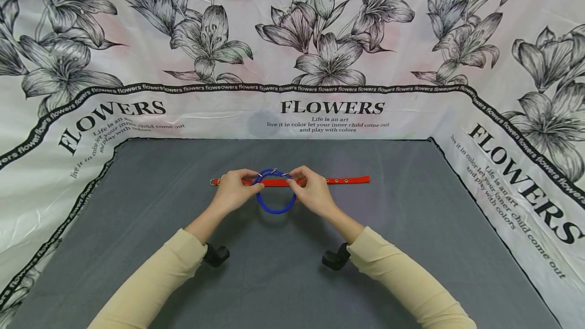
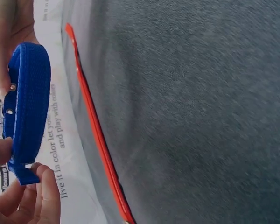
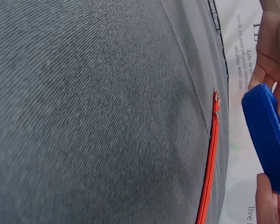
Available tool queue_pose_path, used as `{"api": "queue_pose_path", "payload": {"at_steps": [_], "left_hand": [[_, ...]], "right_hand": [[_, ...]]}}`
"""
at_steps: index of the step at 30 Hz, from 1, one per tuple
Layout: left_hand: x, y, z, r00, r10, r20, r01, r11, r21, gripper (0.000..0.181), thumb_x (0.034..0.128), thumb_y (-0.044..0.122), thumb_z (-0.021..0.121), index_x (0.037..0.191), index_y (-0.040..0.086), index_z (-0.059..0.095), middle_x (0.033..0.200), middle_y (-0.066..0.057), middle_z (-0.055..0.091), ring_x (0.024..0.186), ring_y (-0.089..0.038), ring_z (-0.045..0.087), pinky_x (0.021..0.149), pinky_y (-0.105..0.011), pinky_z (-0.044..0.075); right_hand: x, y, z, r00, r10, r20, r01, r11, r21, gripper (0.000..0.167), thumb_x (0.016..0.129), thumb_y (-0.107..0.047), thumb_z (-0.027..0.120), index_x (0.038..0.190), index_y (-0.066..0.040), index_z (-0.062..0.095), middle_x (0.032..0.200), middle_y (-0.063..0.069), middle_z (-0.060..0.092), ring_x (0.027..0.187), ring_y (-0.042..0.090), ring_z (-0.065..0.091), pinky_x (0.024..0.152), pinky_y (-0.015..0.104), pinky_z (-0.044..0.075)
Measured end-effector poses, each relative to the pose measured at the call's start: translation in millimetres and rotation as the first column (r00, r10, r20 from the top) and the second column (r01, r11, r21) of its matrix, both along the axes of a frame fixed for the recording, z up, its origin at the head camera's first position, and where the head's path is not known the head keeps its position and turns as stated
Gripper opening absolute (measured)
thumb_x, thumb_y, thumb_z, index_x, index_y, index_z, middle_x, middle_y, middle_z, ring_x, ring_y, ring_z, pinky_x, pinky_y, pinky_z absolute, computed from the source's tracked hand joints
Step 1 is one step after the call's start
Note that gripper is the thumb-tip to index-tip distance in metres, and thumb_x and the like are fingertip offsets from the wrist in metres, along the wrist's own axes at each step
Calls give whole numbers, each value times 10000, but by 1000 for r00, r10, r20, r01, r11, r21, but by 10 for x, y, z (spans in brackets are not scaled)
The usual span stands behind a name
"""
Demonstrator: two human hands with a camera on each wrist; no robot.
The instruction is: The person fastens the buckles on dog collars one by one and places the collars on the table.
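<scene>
A blue collar (image 1: pixel 276 211), bent into a round loop, is held up between both hands above the grey cloth. My left hand (image 1: pixel 233 192) pinches the loop's upper left side, and its loose strap tip shows by those fingers in the left wrist view. On the upper right side my right hand (image 1: pixel 316 193) pinches the band between thumb and fingers. Small metal-ringed holes show on the blue collar (image 2: pixel 32 107) in the left wrist view; its fastening is partly hidden by fingers. A red collar (image 1: pixel 352 180) with a metal buckle at its left end lies stretched out behind the hands.
Grey cloth (image 1: pixel 274 288) covers the table. White flower-printed fabric (image 1: pixel 219 116) with black lettering rises at the back and along both sides. A black wrist device (image 1: pixel 217 255) sits under the left cuff, and another black device (image 1: pixel 335 257) under the right.
</scene>
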State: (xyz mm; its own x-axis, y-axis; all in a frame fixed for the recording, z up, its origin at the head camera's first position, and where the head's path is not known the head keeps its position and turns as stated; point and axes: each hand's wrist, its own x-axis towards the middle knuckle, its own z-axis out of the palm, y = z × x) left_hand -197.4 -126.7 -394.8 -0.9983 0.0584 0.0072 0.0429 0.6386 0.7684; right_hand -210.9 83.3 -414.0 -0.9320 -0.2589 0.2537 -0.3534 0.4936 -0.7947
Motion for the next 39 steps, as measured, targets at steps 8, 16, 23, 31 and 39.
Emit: {"api": "queue_pose_path", "payload": {"at_steps": [8, 16, 23, 31, 39], "left_hand": [[32, -167, -53, 998, 59, -3, -59, 996, -63, 275, 805, 225, 702, 1014, 60, 635, 961, -119, 676, 862, -263, 601, 657, -322, 498], [81, -368, -136, 996, 87, -8, -88, 986, -141, 233, 798, 203, 691, 974, 58, 642, 921, -102, 679, 803, -237, 625, 645, -339, 471], [122, -546, -191, 995, 97, -4, -97, 978, -184, 240, 792, 198, 691, 973, 48, 646, 850, -91, 670, 692, -190, 603, 588, -294, 428], [160, -725, -212, 993, 117, 28, -108, 969, -221, 234, 801, 203, 683, 981, 58, 648, 824, -79, 663, 654, -177, 576, 543, -273, 416], [168, -894, -218, 995, 95, 41, -82, 967, -243, 255, 811, 204, 668, 1004, 40, 645, 816, -87, 664, 637, -170, 568, 557, -285, 405]], "right_hand": [[-20, -188, -48, 992, 53, 118, -58, 997, 41, 247, 857, -99, 632, 1101, -59, 610, 983, 88, 604, 622, 121, 641, 517, 219, 512], [-16, -436, -133, 996, 36, 80, -46, 991, 129, 206, 845, -105, 640, 1048, -66, 644, 940, 71, 635, 777, 153, 651, 594, 193, 506], [-8, -647, -214, 994, 27, 106, -45, 984, 174, 168, 849, -135, 650, 1009, -82, 653, 888, 41, 662, 706, 110, 643, 584, 185, 489], [12, -855, -246, 991, 41, 126, -66, 977, 202, 135, 847, -136, 657, 975, -90, 651, 825, 15, 662, 536, 35, 588, 513, 164, 451], [13, -1038, -258, 996, 19, 86, -42, 958, 285, 127, 840, -176, 666, 956, -128, 681, 787, -38, 663, 564, 18, 561, 547, 162, 431]]}}
